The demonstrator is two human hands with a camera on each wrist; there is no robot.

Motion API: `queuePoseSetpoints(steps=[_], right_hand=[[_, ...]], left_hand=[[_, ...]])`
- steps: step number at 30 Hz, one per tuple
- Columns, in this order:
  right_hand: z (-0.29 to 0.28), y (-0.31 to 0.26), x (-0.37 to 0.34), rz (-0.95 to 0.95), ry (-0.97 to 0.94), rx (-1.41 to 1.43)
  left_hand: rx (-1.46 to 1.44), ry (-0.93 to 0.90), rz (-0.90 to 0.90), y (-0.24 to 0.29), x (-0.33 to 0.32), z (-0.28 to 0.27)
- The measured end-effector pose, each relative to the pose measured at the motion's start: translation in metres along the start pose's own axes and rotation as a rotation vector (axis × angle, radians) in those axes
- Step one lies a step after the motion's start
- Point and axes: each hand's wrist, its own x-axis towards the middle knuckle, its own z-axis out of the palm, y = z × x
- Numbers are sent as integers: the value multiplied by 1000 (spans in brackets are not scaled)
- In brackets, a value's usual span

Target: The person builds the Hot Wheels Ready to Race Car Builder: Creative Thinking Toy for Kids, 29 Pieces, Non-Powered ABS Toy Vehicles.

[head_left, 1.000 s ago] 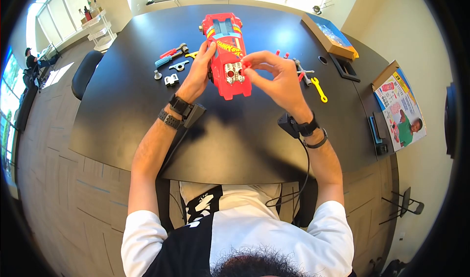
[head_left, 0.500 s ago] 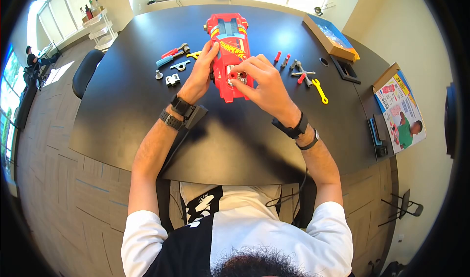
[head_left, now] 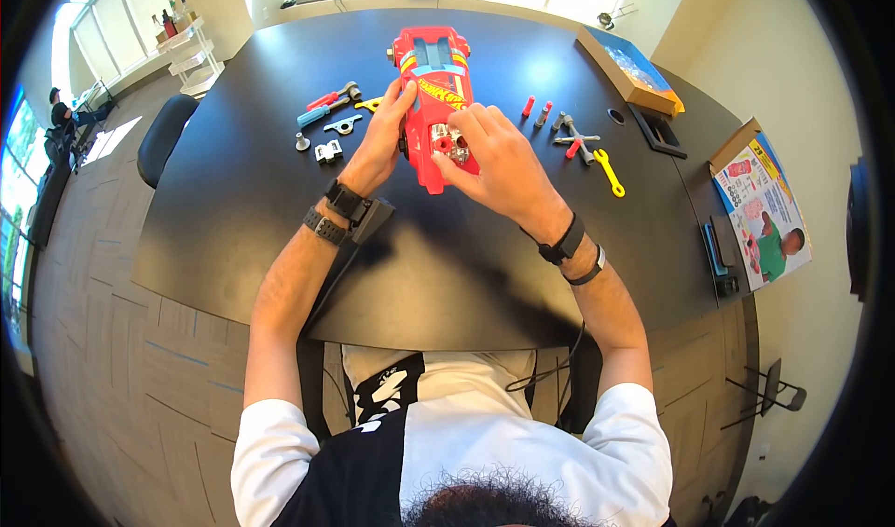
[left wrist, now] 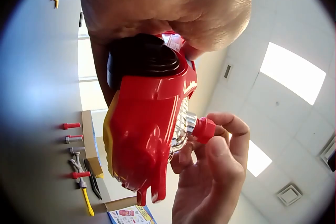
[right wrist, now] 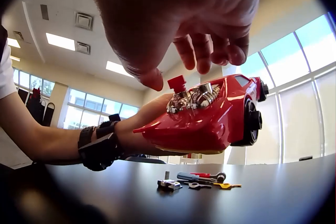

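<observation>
A red toy car (head_left: 433, 108) is held above the table by the left hand (head_left: 378, 145), its fingers round the side near a black wheel (left wrist: 142, 58). Two silver engine parts (right wrist: 202, 98) rise from the car's near end. A red square-headed piece (right wrist: 177, 82) stands upright in one of them; the other has no red piece on top. Around that red head (left wrist: 204, 130), the right hand (left wrist: 210, 176) has its thumb and bent fingers spread. The right wrist view shows a gap between the thumb and the red head.
Left of the car lie a blue-handled screwdriver (head_left: 315, 115), a grey wrench piece (head_left: 343, 125) and a white block (head_left: 328, 151). Red bolts (head_left: 529, 107), a grey cross-shaped tool (head_left: 576, 139) and a yellow wrench (head_left: 609, 173) lie right. Boxes (head_left: 634, 72) are farther right.
The right hand has moved left over the engine with the red piece, which now stands in a silver part. Its fingers have parted from the piece. The left hand has barely shifted.
</observation>
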Motion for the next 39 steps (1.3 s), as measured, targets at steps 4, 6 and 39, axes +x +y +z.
queuePoseSetpoints(steps=[4,6,39], right_hand=[[1,2,-1,-60,-81,-74],[5,4,-4,-14,-168,-268],[12,8,-11,24,-180,-331]], left_hand=[[-3,-5,-5,1,-1,1],[6,-21,16,1,-1,3],[75,-25,16,3,-3,2]])
